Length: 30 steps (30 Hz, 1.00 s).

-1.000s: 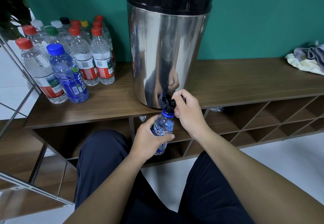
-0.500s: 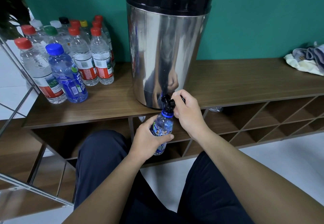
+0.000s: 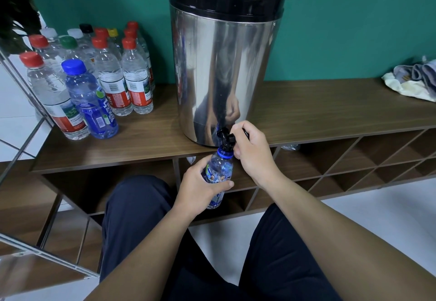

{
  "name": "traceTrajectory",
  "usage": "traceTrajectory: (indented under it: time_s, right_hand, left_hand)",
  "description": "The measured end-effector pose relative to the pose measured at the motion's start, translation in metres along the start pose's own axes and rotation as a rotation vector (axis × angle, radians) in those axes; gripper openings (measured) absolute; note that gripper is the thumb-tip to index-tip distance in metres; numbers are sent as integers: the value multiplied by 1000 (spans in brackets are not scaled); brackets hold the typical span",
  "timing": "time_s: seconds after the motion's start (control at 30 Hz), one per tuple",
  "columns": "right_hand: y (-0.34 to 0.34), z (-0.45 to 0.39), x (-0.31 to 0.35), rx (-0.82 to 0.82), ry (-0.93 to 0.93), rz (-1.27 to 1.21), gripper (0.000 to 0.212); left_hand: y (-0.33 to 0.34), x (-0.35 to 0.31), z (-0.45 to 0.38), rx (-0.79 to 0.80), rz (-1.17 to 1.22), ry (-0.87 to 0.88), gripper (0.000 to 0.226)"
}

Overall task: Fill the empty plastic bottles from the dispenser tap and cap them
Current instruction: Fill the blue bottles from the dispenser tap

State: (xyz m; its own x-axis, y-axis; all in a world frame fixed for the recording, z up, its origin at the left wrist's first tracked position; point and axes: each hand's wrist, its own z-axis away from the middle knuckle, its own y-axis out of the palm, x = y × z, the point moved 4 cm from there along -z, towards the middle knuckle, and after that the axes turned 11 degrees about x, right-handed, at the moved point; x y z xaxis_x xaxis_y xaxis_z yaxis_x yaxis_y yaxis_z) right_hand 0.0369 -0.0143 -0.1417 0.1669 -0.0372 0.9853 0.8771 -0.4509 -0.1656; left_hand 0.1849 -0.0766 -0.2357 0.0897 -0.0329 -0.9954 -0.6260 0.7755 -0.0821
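- Head view, far left of the left hand: a dark leafy shape point(image 3: 16, 17) is cut off by the frame's edge and too shadowed to make out.
- Left of and beyond the left hand, a cluster of capped bottles point(image 3: 113, 74) stands on the wooden shelf point(image 3: 318, 105); the rear ones are half hidden by those in front, and their labels are too small to read. A blue bottle point(image 3: 90, 102) with a blue cap stands at the front of the group.
- Left hand point(image 3: 200, 187) wraps thumb and fingers around the middle of the small blue-tinted bottle point(image 3: 220, 166), covering much of its label; only a strip of printed picture shows above the thumb.
- That bottle is clear blue plastic with a blue neck ring, uncapped, held upright just above the left hand's knuckles with its mouth right under the black tap point(image 3: 226, 139). Its water level cannot be told.
- Directly beyond both hands stands the steel dispenser point(image 3: 224, 69), its black lid cut off by the top of the frame; its mirrored side shows a blurred reflection of the hands.
- Right hand point(image 3: 253, 149), just right of the bottle neck, curls its fingers around the tap lever, hiding most of it.
- Far right of the right hand, crumpled cloth point(image 3: 412, 81) lies on the shelf, cut off by the frame's edge.
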Motion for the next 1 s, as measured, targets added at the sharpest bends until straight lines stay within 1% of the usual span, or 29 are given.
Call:
traceTrajectory:
  time_s: [0.4,1.0]
  right_hand:
    - [1,-1,-1,6,-5,-41,25]
    - [1,-1,-2,3,-12,-33,26]
  left_hand:
    - [1,-1,0,12,4,0,74]
    - [1,-1,-1,11,42,21,73]
